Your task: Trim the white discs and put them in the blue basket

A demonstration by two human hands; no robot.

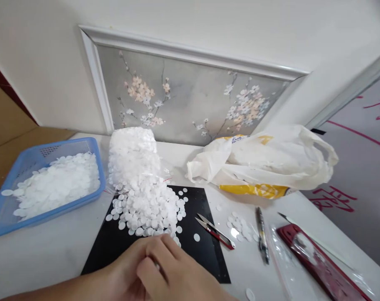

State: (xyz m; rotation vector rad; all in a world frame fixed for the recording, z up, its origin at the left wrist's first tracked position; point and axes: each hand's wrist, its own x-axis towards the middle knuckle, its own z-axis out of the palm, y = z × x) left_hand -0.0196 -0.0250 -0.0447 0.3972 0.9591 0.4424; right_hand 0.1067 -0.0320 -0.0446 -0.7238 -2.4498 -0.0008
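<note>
At the bottom centre of the head view, my left hand (127, 264) and my right hand (180, 271) meet over the front of a black mat (213, 255). Both are closed, with fingers curled and pressed together; whatever lies between them is hidden. Just beyond the fingertips spreads a heap of small white discs (149, 207) on the mat. The discs spill from a clear plastic bag (132, 154) packed with more of them. To the right of my hands, red-handled thread snips (215, 232) rest across the mat's edge, blades apart.
A blue basket (100, 167) of white discs stands at left. Behind at right lies a white and yellow plastic bag (268, 163). On the right are loose discs (240, 225), a pen (262, 236) and a red tool (318, 263) partly under clear plastic. A framed floral panel (190, 92) backs the table.
</note>
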